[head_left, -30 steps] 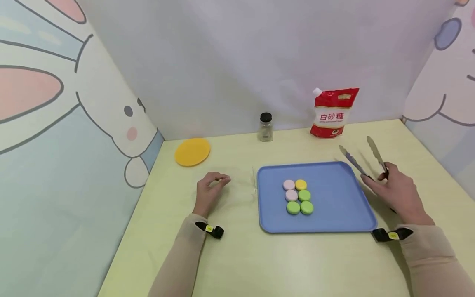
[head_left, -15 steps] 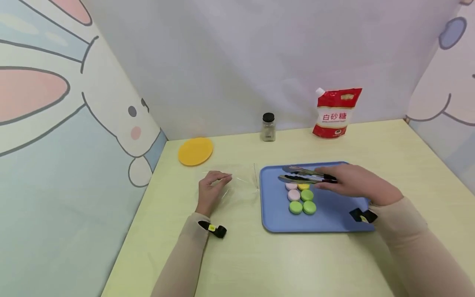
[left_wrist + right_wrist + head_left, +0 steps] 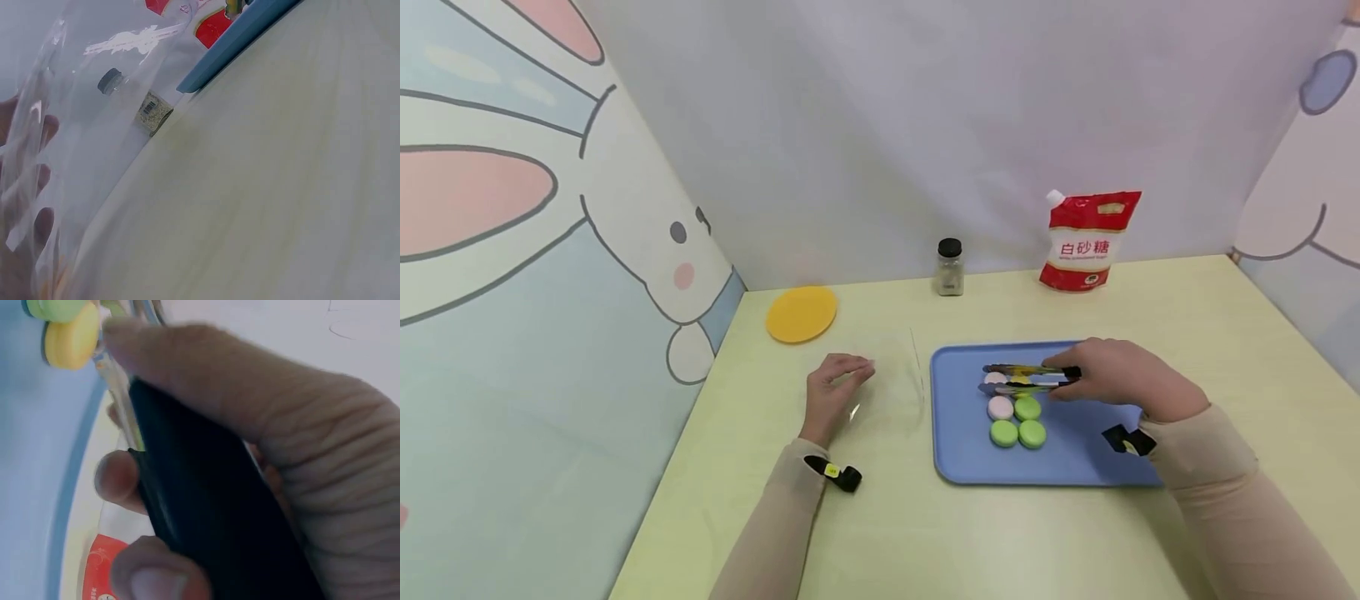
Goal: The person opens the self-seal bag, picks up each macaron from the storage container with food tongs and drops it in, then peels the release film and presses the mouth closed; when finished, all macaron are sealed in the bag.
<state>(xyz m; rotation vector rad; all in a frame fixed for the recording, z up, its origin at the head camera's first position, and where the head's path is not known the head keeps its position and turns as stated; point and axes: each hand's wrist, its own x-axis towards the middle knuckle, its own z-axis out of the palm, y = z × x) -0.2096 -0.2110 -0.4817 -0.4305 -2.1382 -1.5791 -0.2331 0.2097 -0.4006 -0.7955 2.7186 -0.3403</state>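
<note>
My left hand (image 3: 835,398) pinches the edge of a clear plastic bag (image 3: 891,387), left of the blue tray (image 3: 1045,473). In the left wrist view the transparent bag (image 3: 81,125) hangs in front of the fingers. My right hand (image 3: 1123,379) grips metal tongs (image 3: 1018,388) by their black handles (image 3: 206,500). The tongs' two arms lie across the back row of macarons, over a pink one and a yellow one (image 3: 72,340), both partly covered. Nearer the front are a pink macaron (image 3: 1000,407) and green macarons (image 3: 1032,433). Whether the tongs touch a macaron, I cannot tell.
A yellow plate (image 3: 801,314) lies at the back left. Along the back wall stand a black-capped glass jar (image 3: 950,268) and a red and white sugar pouch (image 3: 1090,242). Walls rise behind the table and on both sides.
My right hand has swung the tongs left from beside the tray to the back macarons, their arms coming closer together. The left hand still holds the bag in about the same place.
</note>
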